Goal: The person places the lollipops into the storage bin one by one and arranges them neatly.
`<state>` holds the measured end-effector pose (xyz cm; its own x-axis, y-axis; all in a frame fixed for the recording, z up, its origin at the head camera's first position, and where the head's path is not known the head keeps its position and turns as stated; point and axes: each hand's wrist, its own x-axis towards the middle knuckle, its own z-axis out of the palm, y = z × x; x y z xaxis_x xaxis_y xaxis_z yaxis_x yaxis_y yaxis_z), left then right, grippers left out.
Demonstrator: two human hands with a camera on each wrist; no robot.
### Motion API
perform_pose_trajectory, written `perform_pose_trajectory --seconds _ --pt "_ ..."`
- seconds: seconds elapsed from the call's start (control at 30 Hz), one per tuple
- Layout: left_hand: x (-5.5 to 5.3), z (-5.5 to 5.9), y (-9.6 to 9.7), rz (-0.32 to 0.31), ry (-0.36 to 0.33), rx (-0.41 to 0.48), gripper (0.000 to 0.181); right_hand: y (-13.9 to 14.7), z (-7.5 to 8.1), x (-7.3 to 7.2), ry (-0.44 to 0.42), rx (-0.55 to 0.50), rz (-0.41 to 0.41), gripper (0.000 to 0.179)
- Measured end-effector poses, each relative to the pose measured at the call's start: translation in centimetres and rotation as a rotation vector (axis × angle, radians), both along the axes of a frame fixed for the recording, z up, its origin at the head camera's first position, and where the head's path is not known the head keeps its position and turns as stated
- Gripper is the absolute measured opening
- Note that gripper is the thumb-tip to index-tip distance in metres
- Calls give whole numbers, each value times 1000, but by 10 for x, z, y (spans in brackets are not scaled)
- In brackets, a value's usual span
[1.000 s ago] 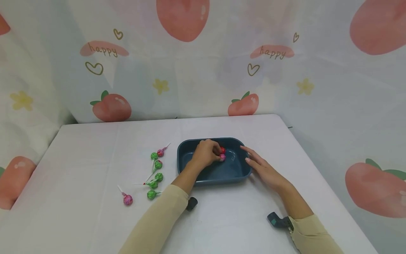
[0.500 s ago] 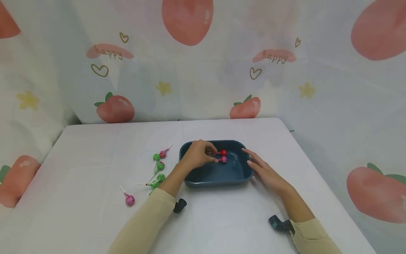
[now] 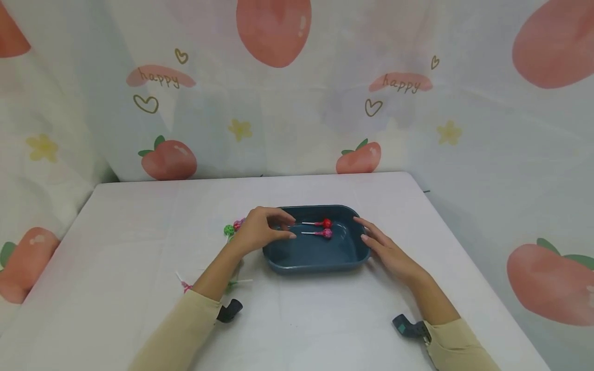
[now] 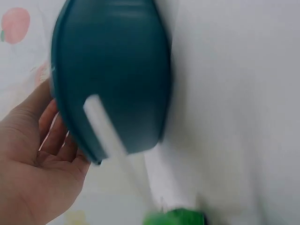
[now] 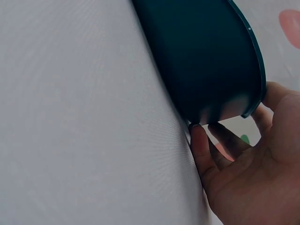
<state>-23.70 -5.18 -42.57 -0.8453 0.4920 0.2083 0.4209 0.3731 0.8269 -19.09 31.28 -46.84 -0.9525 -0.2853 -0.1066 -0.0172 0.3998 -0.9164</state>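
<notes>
A dark teal rectangular tray (image 3: 320,264) sits on the white table. Inside it a red lollipop (image 3: 327,223) and a pink lollipop (image 3: 327,233) lie side by side, sticks pointing left. My left hand (image 3: 260,229) is over the tray's left end, thumb and fingers parted, holding nothing. The right hand (image 3: 390,251) touches the tray's right end with loosely extended fingers; in the right wrist view its fingertips (image 5: 199,140) meet the end wall. Left of the tray, a green lollipop (image 3: 229,230) and others are partly hidden behind the left hand and forearm.
A pink lollipop (image 3: 186,286) lies farther left, mostly covered by the left sleeve (image 3: 178,330). In the left wrist view a green lollipop (image 4: 178,217) with a blurred white stick shows close up. Patterned cloth (image 3: 297,113) stands behind the table.
My left hand has let go of the pink lollipop in the tray and drawn back left, now covering more of the loose lollipops. The right hand stays at the tray's end.
</notes>
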Motion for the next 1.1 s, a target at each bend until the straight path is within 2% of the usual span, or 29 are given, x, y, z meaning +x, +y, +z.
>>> perform_pose_trajectory --seconds 0.2,0.43,0.7,0.87,1.1 --pt "11 2 -30 26 -14 8 32 -1 0 0 4 1 7 54" --pt "24 2 -67 113 -19 -83 29 -2 0 1 2 -1 18 54" --pt "37 3 -106 120 -23 -155 25 1 1 2 4 22 4 53" --pt "47 -2 -129 143 -29 -199 19 3 0 0 18 24 11 53" --pt "63 -10 -158 174 -89 -219 22 0 1 2 16 24 12 54"
